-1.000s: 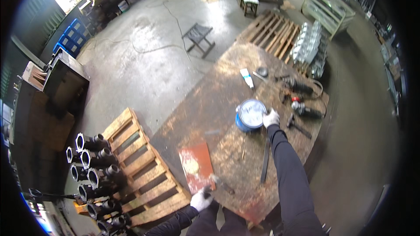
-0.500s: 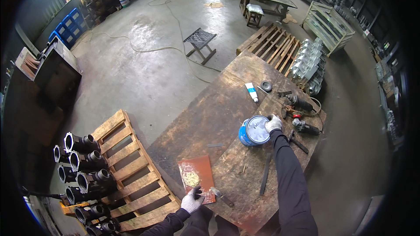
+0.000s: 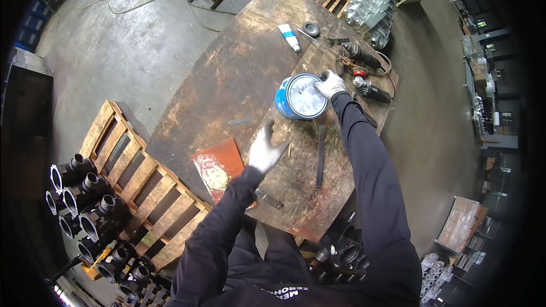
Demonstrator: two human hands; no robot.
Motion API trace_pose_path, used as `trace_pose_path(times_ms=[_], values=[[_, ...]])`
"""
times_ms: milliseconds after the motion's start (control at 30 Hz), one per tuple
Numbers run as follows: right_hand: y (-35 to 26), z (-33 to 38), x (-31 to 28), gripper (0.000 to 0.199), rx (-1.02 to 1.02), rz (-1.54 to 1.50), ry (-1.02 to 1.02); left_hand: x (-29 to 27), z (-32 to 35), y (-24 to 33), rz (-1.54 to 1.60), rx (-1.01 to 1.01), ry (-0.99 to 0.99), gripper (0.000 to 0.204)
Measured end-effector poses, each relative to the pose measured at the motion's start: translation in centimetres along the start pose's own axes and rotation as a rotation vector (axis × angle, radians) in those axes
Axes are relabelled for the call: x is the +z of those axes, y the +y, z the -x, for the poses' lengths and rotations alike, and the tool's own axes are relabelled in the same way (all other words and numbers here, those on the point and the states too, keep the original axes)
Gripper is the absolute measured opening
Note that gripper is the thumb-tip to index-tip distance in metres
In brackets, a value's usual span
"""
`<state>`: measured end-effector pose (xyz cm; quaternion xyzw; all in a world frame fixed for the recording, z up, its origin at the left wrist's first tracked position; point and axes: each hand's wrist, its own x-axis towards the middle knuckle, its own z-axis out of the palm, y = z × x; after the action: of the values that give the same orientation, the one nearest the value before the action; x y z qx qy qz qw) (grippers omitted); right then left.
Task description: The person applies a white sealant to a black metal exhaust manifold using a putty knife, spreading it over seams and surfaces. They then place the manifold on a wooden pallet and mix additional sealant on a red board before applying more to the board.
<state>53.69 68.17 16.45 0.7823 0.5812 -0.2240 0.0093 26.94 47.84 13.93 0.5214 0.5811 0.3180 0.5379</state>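
Note:
A blue round tin can with a pale, marked lid stands on the worn table. My gloved right hand is closed on its far right rim. In the gap between the can and a reddish-brown board, my gloved left hand hovers with thumb and fingers apart, holding nothing. Pale yellowish paste lies smeared over the board. A scraper-like tool rests beside the board, partly behind my left sleeve. Right of my left hand lies a dark flat bar.
Two angle grinders with a cord lie along the table's right side. A white-and-blue tube and a dark round disc sit farther back. To the left, a wooden pallet stands next to several black cast housings.
My left hand has moved from the board's near edge up and right toward the can, its fingers now spread. My right hand stays on the can's rim. The view has tilted downward.

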Motion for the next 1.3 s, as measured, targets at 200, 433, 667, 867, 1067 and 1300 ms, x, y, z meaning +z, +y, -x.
trace_pose_path(times_ms=[200, 433, 667, 867, 1067, 1300], values=[[1.8, 2.6, -0.4, 0.056, 0.004, -0.082, -0.002, 3.9, -7.6, 2.1, -0.106, 0.09, 0.024, 0.115], [0.9, 2.5, 0.5, 0.051, -0.019, 0.005, 0.093, 6.5, -10.1, 2.4, -0.32, 0.206, 0.091, 0.136], [0.0, -1.3, 0.1, 0.071, 0.095, 0.121, -0.063, 6.9, -10.7, 3.1, -0.672, 0.224, 0.066, 0.14], [1.7, -2.5, -1.1, 0.059, -0.021, 0.205, -0.06, 6.9, -10.9, 3.6, -0.666, 0.241, 0.057, 0.142], [0.4, 4.9, -6.3, 0.032, -0.213, -0.109, 0.043, 6.2, -9.2, 3.6, -0.514, 0.359, 0.158, 0.13], [-1.4, 20.1, -4.5, 0.029, -0.712, 0.01, 0.485, 4.3, -1.1, 2.3, 0.23, 0.382, 0.228, 0.093]])
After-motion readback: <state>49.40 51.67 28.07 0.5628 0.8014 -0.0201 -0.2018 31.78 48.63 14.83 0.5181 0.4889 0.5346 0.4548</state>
